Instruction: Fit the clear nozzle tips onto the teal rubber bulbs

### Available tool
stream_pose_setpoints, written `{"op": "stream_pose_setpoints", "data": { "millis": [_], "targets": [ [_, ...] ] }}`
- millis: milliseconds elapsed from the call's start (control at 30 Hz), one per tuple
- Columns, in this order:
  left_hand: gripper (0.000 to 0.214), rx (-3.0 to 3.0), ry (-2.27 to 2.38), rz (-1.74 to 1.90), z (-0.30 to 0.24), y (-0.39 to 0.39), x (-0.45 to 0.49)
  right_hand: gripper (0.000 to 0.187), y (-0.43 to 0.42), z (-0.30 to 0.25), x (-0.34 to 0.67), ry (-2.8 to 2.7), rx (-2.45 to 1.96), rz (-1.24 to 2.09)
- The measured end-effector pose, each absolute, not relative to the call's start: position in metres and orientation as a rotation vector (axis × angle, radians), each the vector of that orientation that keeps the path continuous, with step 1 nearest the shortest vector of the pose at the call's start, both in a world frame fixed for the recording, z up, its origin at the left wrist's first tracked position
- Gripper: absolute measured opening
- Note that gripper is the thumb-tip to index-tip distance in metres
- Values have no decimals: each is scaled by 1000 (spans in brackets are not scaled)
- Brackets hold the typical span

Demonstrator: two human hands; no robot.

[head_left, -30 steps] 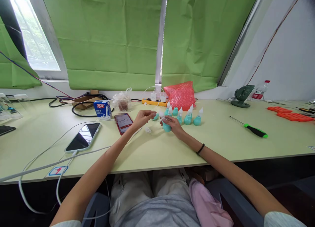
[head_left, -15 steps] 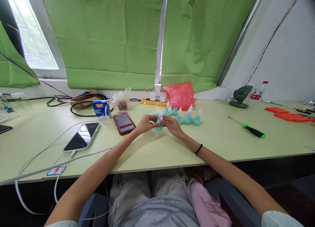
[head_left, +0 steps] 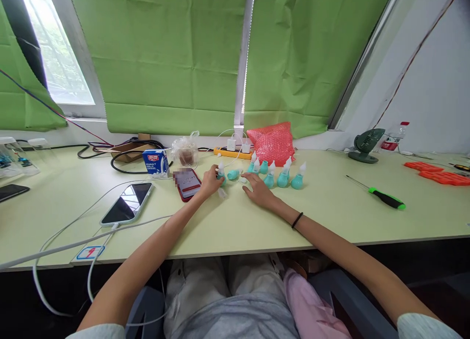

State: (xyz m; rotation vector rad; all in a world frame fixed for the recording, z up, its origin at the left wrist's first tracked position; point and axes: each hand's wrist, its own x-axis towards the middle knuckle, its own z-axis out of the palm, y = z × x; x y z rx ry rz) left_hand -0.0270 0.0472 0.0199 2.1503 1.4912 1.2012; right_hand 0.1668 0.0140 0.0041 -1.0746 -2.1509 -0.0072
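Observation:
My left hand (head_left: pixel 210 181) is closed round a small teal bulb with a clear white tip (head_left: pixel 221 173), standing it on the pale green table (head_left: pixel 330 211). My right hand (head_left: pixel 259 192) lies flat on the table with fingers stretched toward a small clear tip (head_left: pixel 243 180). Another teal bulb (head_left: pixel 232 175) lies on its side between the hands. Several upright teal bulbs with white tips (head_left: pixel 282 175) stand in a group just beyond my right hand. A small clear piece (head_left: pixel 222 193) lies near my left wrist.
A red phone (head_left: pixel 188 184) lies left of my left hand, and a phone on a white cable (head_left: pixel 127 210) further left. A milk carton (head_left: pixel 155 162), plastic bag (head_left: pixel 185 152), power strip (head_left: pixel 230 153) and red bubble-wrap bag (head_left: pixel 272 143) line the back. A green-handled screwdriver (head_left: pixel 384 198) lies at the right.
The hands, which held one teal bulb together, have parted. My left hand carried the bulb to the left and set it down; my right hand dropped flat onto the table.

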Motion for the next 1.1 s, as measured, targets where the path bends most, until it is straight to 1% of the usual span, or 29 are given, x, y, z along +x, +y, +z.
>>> {"op": "stream_pose_setpoints", "data": {
  "millis": [67,233,367,433,500,600,700,767,900,1100],
  "targets": [
    [38,2167,1510,1196,18,48,-28,37,20,4,166,-2221,-1111,-66],
    [38,2196,1567,1253,21,45,-27,32,35,2,156,-2380,-1213,-175],
    [41,2235,1623,1407,38,30,-26,31,39,1,146,-2455,-1304,-234],
    [37,2332,1585,1384,49,21,-26,30,38,2,144,-2470,-1340,-268],
    [28,2482,1484,1224,58,14,-27,29,37,4,143,-2470,-1380,-304],
    [22,2677,1288,826,65,8,-30,30,36,7,143,-2457,-1453,-342],
    [30,2760,1198,465,62,11,-33,30,36,8,142,-2458,-1505,-358],
    [36,2778,1217,293,58,15,-36,31,36,8,141,-2454,-1533,-368],
    [36,2785,1318,116,52,21,-38,29,38,6,139,-2432,-1579,-372],
    [32,2774,1319,58,57,17,-33,23,41,5,140,-2395,-1532,-321]
  ]
}}
